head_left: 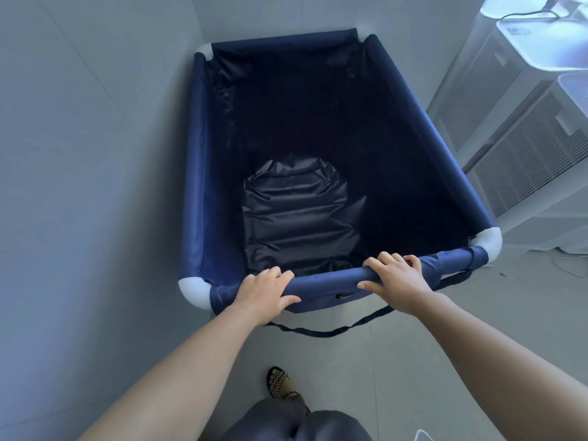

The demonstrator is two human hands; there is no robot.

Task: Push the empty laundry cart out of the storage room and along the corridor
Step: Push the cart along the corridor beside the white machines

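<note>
A navy fabric laundry cart (194, 173) with white corner pieces fills the middle of the head view; its inside holds nothing but the creased dark lining. My left hand (264, 292) grips the near rim bar left of centre, fingers curled over the top and thumb below. My right hand (397, 280) grips the same bar to the right in the same way. A dark strap (331, 331) hangs in a loop below the near rim.
A grey tiled wall (79, 154) runs close along the cart's left side and behind its far end. White appliances with vent grilles (525, 148) stand close on the right. Grey floor tiles and my sandalled foot (281, 383) lie below.
</note>
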